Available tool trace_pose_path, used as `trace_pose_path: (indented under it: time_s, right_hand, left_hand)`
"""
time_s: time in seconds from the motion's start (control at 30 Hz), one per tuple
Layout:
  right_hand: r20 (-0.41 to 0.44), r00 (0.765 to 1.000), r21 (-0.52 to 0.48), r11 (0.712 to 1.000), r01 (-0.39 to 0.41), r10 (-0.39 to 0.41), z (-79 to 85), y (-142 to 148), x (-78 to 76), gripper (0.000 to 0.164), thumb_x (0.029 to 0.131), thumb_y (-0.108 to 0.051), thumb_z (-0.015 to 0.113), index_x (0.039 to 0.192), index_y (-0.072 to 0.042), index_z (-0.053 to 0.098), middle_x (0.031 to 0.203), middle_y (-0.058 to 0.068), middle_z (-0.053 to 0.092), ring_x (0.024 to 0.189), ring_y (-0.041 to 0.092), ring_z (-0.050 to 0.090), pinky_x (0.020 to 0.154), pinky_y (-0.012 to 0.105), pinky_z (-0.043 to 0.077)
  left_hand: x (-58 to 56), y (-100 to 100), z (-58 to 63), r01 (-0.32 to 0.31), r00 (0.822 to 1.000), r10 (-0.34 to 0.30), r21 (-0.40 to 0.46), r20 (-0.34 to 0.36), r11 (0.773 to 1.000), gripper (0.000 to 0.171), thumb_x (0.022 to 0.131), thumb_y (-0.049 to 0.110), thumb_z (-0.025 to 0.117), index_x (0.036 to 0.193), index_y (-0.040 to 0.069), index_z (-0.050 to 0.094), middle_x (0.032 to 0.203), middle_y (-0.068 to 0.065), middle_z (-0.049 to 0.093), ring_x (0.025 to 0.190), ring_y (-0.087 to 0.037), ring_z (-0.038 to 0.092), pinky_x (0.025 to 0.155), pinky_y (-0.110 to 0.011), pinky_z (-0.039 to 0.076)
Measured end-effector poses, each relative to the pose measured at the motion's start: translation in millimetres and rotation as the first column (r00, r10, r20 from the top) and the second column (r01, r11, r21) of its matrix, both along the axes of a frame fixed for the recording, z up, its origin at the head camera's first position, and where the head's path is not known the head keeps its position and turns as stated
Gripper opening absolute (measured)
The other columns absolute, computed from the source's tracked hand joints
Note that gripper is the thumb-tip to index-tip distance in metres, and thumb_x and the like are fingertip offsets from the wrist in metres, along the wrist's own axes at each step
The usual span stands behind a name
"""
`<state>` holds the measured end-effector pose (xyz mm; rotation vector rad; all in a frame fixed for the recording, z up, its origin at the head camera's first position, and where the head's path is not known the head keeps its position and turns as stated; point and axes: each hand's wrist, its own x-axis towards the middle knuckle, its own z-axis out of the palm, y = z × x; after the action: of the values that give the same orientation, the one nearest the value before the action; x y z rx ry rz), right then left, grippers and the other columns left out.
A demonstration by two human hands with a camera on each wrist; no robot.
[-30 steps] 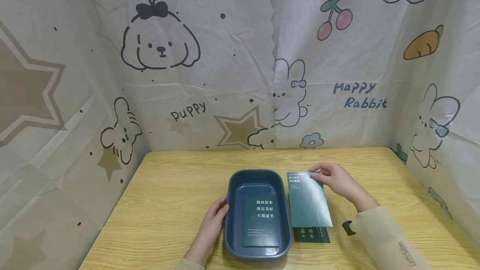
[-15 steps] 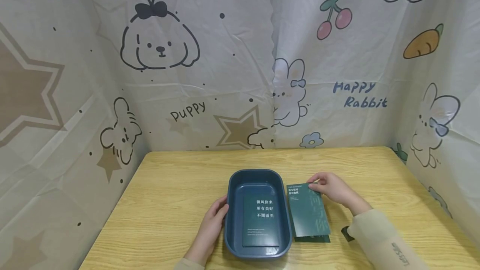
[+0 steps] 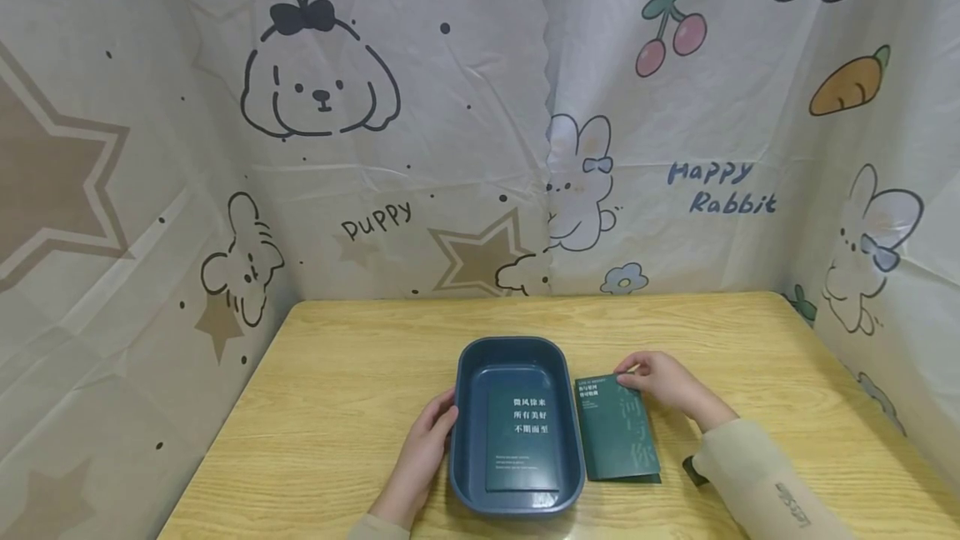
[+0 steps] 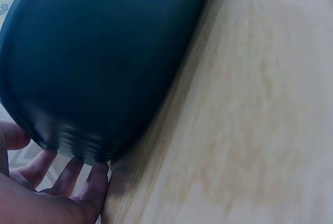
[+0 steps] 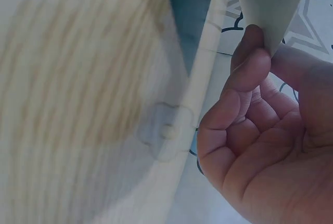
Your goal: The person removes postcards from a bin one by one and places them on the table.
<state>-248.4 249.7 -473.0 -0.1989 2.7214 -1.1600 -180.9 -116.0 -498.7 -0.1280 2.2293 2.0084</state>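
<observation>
A dark blue rectangular tray point(image 3: 513, 377) stands on the table, with a dark green card point(image 3: 517, 448) lying in it, white print facing up. My left hand point(image 3: 427, 444) holds the tray's left side; in the left wrist view its fingertips touch the outer wall point(image 4: 99, 78) and the thumb is by the rim. My right hand point(image 3: 663, 382) pinches the top right corner of a green printed card point(image 3: 617, 432) between thumb and fingers, right of the tray. That card's pale back point(image 5: 270, 5) shows in the right wrist view. Another dark green card point(image 3: 651, 478) peeks out beneath it, mostly hidden.
The wooden table point(image 3: 352, 365) reaches back to a cartoon-printed cloth point(image 3: 420, 107), which also hangs at both sides. A small black item point(image 3: 693, 471) lies by the right sleeve, partly covered by it.
My right hand has lowered the pinched card toward the table and toward me, so it now covers nearly all of the card below. The left hand and tray stay put.
</observation>
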Motion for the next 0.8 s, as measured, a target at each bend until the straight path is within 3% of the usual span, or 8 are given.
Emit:
trace_pose_path:
  time_s: [0.5,0.8]
  right_hand:
    - [-0.010,1.000,0.040,0.999,0.012,-0.011,-9.5,-0.6,-1.7,0.016,0.089,-0.019,0.065,0.097,-0.006,0.067,0.071,0.002,0.060,0.062,0.015,0.053,0.057,0.032,0.046]
    - [-0.046,0.999,0.119,0.993,0.018,-0.013,-12.0,-2.6,-3.2,0.012,0.088,-0.018,0.066,0.094,-0.007,0.067,0.070,0.003,0.057,0.061,0.015,0.050,0.057,0.032,0.044]
  left_hand:
    - [-1.8,1.1,-2.2,-0.007,1.000,0.008,0.011,-0.015,1.000,0.047,0.100,0.031,0.045,0.140,0.007,0.045,0.145,-0.021,0.044,0.124,-0.033,0.044,0.101,-0.054,0.040]
    - [-1.4,1.1,-2.1,-0.010,1.000,0.010,0.007,-0.016,1.000,0.047,0.100,0.031,0.046,0.140,0.008,0.045,0.145,-0.021,0.044,0.123,-0.032,0.045,0.099,-0.052,0.041]
